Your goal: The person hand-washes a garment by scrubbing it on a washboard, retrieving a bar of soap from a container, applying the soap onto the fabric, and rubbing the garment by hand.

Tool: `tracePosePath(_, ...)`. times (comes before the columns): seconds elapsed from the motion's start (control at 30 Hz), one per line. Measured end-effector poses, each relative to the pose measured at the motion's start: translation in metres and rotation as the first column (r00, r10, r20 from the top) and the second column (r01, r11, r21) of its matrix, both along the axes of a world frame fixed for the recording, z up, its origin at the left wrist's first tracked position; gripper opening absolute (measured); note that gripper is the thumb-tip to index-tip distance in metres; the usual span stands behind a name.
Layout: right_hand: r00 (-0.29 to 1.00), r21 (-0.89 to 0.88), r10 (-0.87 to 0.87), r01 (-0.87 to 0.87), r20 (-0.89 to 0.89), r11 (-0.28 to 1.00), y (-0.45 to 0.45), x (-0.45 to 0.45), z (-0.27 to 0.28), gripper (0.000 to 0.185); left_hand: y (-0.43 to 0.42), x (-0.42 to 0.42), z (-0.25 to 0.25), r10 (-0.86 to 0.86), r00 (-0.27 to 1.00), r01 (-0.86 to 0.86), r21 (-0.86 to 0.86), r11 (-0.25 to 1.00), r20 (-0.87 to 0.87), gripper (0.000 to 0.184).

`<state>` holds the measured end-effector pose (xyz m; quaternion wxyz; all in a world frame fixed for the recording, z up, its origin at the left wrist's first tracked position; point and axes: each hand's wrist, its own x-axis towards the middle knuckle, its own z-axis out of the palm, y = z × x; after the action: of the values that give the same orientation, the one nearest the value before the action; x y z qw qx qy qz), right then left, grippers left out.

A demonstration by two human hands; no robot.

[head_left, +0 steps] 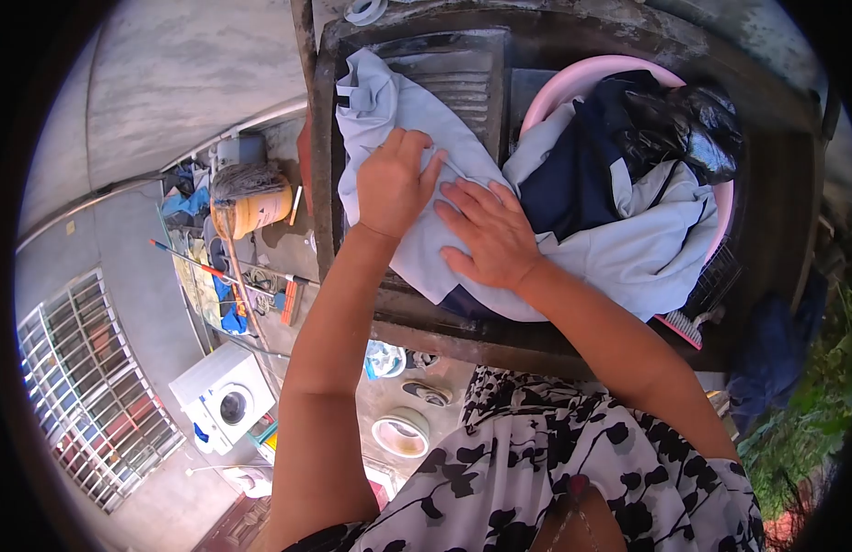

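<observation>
A light grey and navy garment point(417, 248) lies over a ribbed stone washboard point(444, 87) and runs right into a pink basin point(573, 81). My left hand point(396, 179) is closed on the light grey cloth, fingers curled with the thumb toward the right. Just right of it, my right hand point(489, 232) rests on the same cloth with its fingers spread. Inside the basin, navy fabric point(573, 175) and a shiny black plastic bag point(688, 129) are bunched together with more of the grey cloth.
A brush point(684, 329) with white bristles lies below the basin. The dark stone sink edge point(444, 333) runs before my body. Further off at left are a yellow bucket point(260, 210), a broom point(291, 302), a washing machine point(225, 402) and a barred window point(95, 386).
</observation>
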<state>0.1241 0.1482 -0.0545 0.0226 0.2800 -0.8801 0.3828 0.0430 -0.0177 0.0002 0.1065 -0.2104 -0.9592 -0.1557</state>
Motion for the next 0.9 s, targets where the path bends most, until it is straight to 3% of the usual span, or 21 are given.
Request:
tracePosePath(0.07,1.000,0.011,0.002,-0.003,0.031,1.000,0.000,-0.002,0.001,0.056,0.006,0.015,-0.016,-0.082,0.995,0.082,0.002,0.997,0.050,0.020)
tracePosePath(0.13,0.999,0.033,0.033,-0.034,0.042,0.999,0.001,-0.002,-0.002,0.056,0.006,0.014,-0.038,-0.100,0.991,0.115,-0.191,0.975,0.087,0.026)
tracePosePath(0.2,1.000,0.008,0.022,-0.022,0.000,1.000,-0.002,-0.003,-0.004,0.055,-0.019,-0.038,-0.057,0.047,0.998,-0.056,-0.270,0.961,-0.040,0.030)
tracePosePath(0.27,0.999,-0.014,0.006,-0.006,-0.035,1.000,0.000,-0.001,-0.005,0.054,-0.024,-0.072,-0.058,0.204,0.979,-0.189,-0.329,0.925,0.011,0.035)
tracePosePath(0.33,0.998,0.001,-0.010,0.010,-0.062,1.000,-0.002,-0.002,-0.003,0.053,-0.015,-0.057,-0.052,0.224,0.974,-0.209,-0.279,0.937,0.022,0.031)
tracePosePath(0.4,1.000,0.014,0.008,-0.008,-0.020,1.000,0.000,-0.004,-0.003,0.053,0.007,-0.012,-0.039,0.125,0.987,-0.115,-0.096,0.989,0.100,0.021)
tracePosePath(0.47,0.999,0.031,0.030,-0.031,0.041,0.999,0.000,-0.001,-0.005,0.053,0.030,0.038,-0.021,-0.173,0.973,0.166,0.056,0.985,0.153,0.015)
tracePosePath(0.5,0.997,0.068,0.041,-0.045,0.063,0.997,0.001,-0.001,-0.006,0.054,0.023,0.032,-0.026,-0.171,0.973,0.164,0.054,0.985,0.157,0.015)
tracePosePath(0.57,0.995,0.112,0.052,-0.062,0.088,0.992,0.002,0.002,-0.007,0.055,-0.004,0.003,-0.049,-0.082,0.989,0.097,-0.120,0.988,0.123,0.014)
tracePosePath(0.63,1.000,-0.028,-0.004,0.004,-0.015,1.000,0.000,-0.002,-0.003,0.055,-0.030,-0.061,-0.062,0.111,0.994,-0.113,-0.305,0.946,-0.024,0.014)
tracePosePath(0.73,0.998,-0.018,-0.020,0.019,-0.058,1.000,-0.001,0.000,-0.010,0.054,-0.024,-0.066,-0.063,0.164,0.986,-0.158,-0.272,0.949,0.000,0.013)
tracePosePath(0.8,0.999,-0.033,-0.015,0.013,-0.042,0.999,0.002,-0.003,-0.005,0.054,-0.003,-0.028,-0.053,0.123,0.990,-0.111,-0.154,0.982,0.073,0.012)
tracePosePath(0.87,0.989,0.080,0.068,-0.079,0.134,0.994,0.003,0.000,-0.005,0.053,0.020,0.028,-0.039,-0.152,0.977,0.147,0.041,0.988,0.148,0.012)
tracePosePath(0.9,0.988,0.081,0.066,-0.078,0.138,0.994,0.003,0.000,-0.004,0.053,0.020,0.035,-0.035,-0.153,0.976,0.148,0.043,0.988,0.152,0.012)
